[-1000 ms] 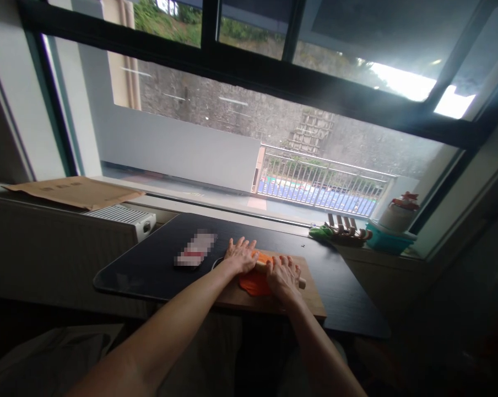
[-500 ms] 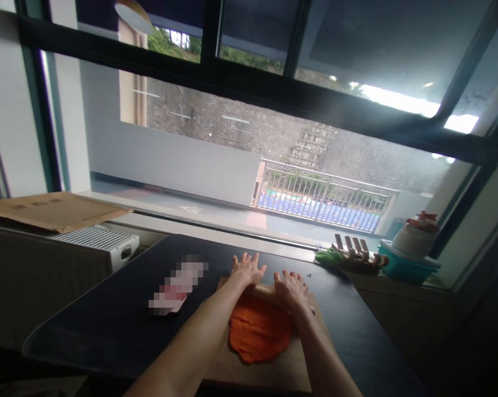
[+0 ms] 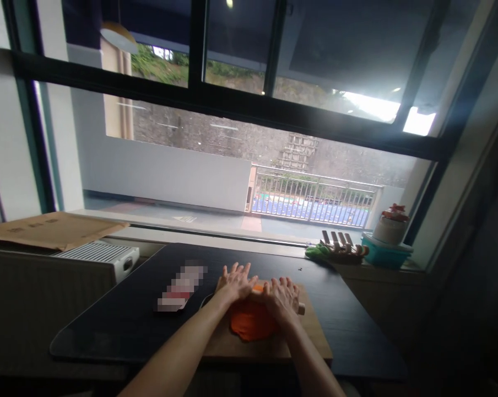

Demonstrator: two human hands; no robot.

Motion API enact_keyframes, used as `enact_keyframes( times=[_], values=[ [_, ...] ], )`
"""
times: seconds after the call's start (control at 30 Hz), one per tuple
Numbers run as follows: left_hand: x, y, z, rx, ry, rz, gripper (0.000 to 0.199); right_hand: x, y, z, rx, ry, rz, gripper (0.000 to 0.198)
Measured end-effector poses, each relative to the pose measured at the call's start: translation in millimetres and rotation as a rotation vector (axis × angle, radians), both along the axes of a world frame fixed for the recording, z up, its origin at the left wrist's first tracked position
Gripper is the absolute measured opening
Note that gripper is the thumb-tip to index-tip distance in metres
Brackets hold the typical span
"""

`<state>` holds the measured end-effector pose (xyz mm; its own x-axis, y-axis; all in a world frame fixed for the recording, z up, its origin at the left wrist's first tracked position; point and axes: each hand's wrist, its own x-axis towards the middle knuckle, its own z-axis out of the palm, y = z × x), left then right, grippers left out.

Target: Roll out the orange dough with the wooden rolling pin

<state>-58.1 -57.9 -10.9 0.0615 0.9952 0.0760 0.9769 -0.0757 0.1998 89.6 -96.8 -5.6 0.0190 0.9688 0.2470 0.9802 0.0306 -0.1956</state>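
Observation:
A flat orange sheet of dough (image 3: 252, 324) lies on a wooden board (image 3: 315, 339). Across its far part runs a wooden rolling pin (image 3: 301, 309), whose right end sticks out past my hand. My left hand (image 3: 236, 284) rests palm down on the pin's left part, fingers stretched forward and spread. On the right part presses my right hand (image 3: 281, 298), also flat with its fingers extended. A strip of orange dough shows beyond the pin between the hands. My hands hide most of the pin.
The dark table (image 3: 108, 325) stands against a window. Left of the board lies a blurred-out flat object (image 3: 180, 289). A brown envelope (image 3: 46, 229) rests on a radiator at the left. On the sill are a green cloth (image 3: 318, 252) and a teal box (image 3: 385, 251) with a jar on top.
Both hands have drawn the rolling pin nearer over the dough, so a strip of dough now shows beyond it. The camera view has shifted slightly.

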Motion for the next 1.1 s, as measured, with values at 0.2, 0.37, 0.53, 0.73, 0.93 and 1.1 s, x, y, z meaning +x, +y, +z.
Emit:
enact_keyframes(
  times=[0.2, 0.37, 0.53, 0.73, 0.93, 1.1],
  values=[
    [-2.9, -28.7, -2.3, 0.102, 0.045, -0.026, 0.068, -1.6, -24.1, -9.7, 0.12, -0.001, 0.023, 0.037],
    [0.7, -17.1, -2.2, 0.09, 0.021, 0.013, 0.065, -1.2, -10.0, -7.5, 0.063, -0.022, 0.004, 0.036],
    [5.8, 14.7, -0.7, 0.107, -0.018, 0.074, 0.066, 0.8, 23.3, -1.0, 0.015, -0.006, -0.025, 0.036],
    [9.4, 55.6, -2.2, 0.088, -0.067, 0.092, 0.068, 3.6, 69.4, -3.1, -0.03, 0.033, -0.071, 0.04],
    [7.8, 58.2, -5.2, 0.054, -0.063, 0.065, 0.069, 4.1, 70.5, -4.9, -0.034, 0.027, -0.071, 0.039],
    [4.6, 32.9, -2.7, 0.037, -0.029, 0.058, 0.068, 0.8, 40.0, -1.9, 0.006, 0.004, -0.046, 0.036]
  ],
)
